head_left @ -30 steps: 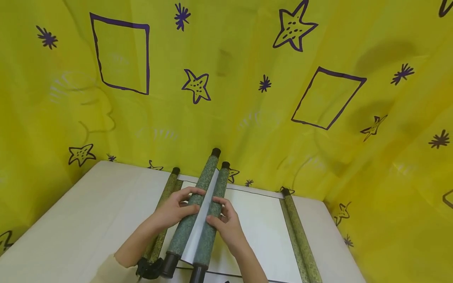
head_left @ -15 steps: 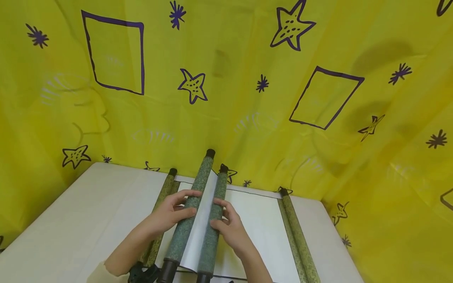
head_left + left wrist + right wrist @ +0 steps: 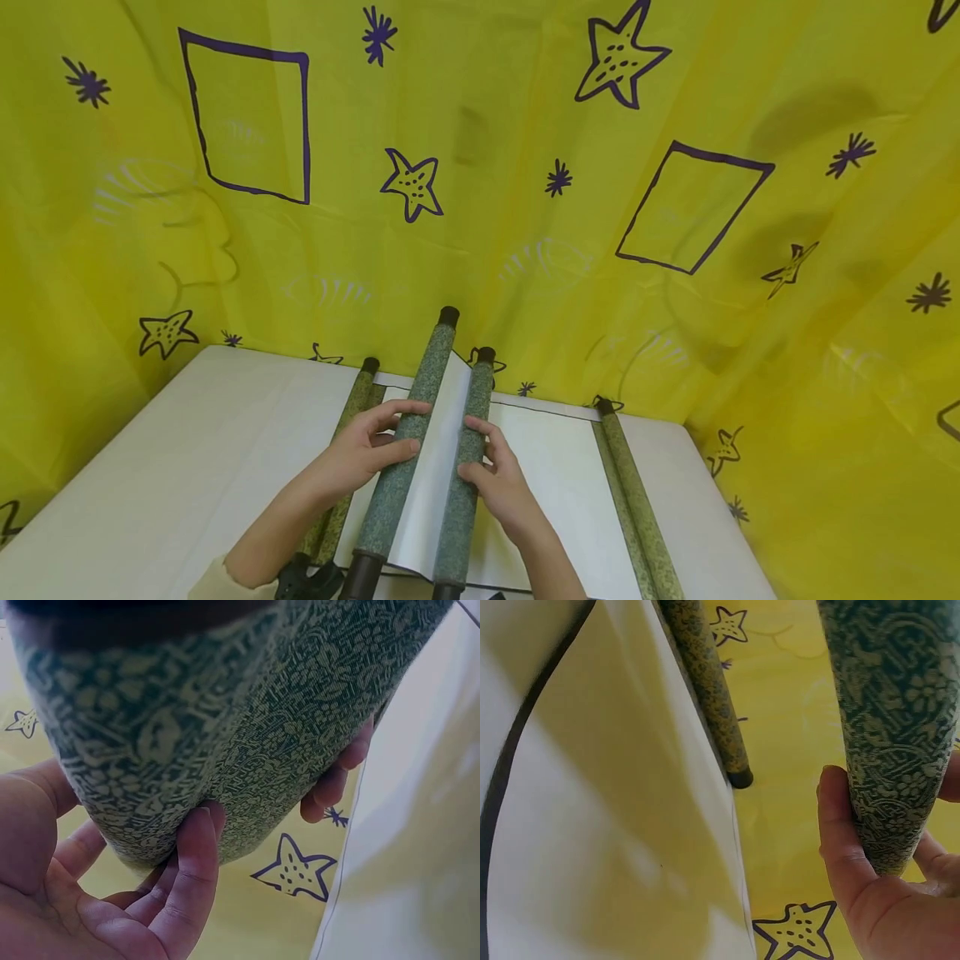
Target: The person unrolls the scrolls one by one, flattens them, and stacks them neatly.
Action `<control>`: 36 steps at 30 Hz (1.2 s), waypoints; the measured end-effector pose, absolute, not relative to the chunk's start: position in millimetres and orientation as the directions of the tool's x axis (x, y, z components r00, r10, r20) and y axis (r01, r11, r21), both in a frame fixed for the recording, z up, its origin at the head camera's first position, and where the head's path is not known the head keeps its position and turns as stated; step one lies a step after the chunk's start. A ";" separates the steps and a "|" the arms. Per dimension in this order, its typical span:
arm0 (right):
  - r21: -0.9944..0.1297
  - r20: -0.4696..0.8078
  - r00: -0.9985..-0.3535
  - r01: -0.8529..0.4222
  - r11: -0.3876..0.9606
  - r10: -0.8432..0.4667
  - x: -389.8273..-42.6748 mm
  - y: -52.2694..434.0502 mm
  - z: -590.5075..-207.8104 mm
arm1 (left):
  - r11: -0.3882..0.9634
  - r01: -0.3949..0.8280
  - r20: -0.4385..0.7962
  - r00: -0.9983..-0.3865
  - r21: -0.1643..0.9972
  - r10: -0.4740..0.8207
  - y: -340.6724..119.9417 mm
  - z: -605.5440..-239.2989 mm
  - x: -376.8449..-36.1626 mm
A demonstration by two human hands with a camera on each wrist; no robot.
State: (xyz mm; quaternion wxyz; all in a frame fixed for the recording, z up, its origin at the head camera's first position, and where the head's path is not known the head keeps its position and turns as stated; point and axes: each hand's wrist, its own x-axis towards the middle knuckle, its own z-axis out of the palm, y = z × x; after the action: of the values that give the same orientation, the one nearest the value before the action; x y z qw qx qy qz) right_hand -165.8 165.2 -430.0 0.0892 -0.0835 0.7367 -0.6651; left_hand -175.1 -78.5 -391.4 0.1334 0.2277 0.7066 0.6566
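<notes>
A partly unrolled hanging scroll with two teal-green, flower-patterned rolls is held up in the head view. My left hand [image 3: 375,446] grips its left roll [image 3: 431,362], thumb and fingers around the fabric; the fingers [image 3: 191,877] curl beneath it in the left wrist view. On the right roll [image 3: 453,529], my right hand [image 3: 502,479] has a similar grip, and the right wrist view shows that roll [image 3: 900,720] between thumb and fingers. A white strip [image 3: 427,500] of the scroll spans the gap. Dark knobs cap the rolls.
Beneath lies a second scroll, spread on the white table [image 3: 202,433], with a pale sheet [image 3: 555,483] between olive patterned rolls at left [image 3: 354,404] and right [image 3: 637,500]. A yellow curtain [image 3: 487,225] with star drawings surrounds the table's far side. A black object [image 3: 307,581] sits at lower left.
The two green rolls have moved apart, so the white strip between them is wider. My right hand has shifted slightly right with its roll; my left hand has barely moved.
</notes>
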 end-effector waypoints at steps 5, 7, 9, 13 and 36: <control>-0.995 -0.009 -0.972 -0.015 0.100 -0.235 -167.5 167.3 -429.0 | 0.059 0.139 0.094 -0.873 0.988 0.479 -78.7 -388.0 -175.9; -0.994 -0.007 -0.974 -0.018 0.106 -0.228 -167.9 167.6 -427.9 | 0.066 0.147 0.099 -0.876 0.987 0.472 -79.9 -386.9 -176.5; -0.994 -0.006 -0.974 -0.019 0.108 -0.227 -167.9 167.9 -427.3 | 0.060 0.157 0.110 -0.874 0.986 0.473 -81.0 -386.0 -176.6; -0.994 -0.010 -0.974 -0.016 0.111 -0.225 -168.1 169.3 -428.0 | 0.050 0.175 0.129 -0.866 0.983 0.483 -81.9 -385.7 -175.5; -0.993 -0.008 -0.983 -0.015 0.120 -0.185 -163.7 171.9 -423.3 | 0.048 0.148 0.110 -0.880 0.988 0.462 -86.0 -379.2 -168.9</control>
State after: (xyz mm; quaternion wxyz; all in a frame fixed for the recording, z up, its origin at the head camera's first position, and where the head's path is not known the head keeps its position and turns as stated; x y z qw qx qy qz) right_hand -163.7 171.9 -423.3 0.0646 -0.0672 0.7456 -0.6599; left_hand -168.9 -86.0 -379.2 0.1198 0.2138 0.7139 0.6560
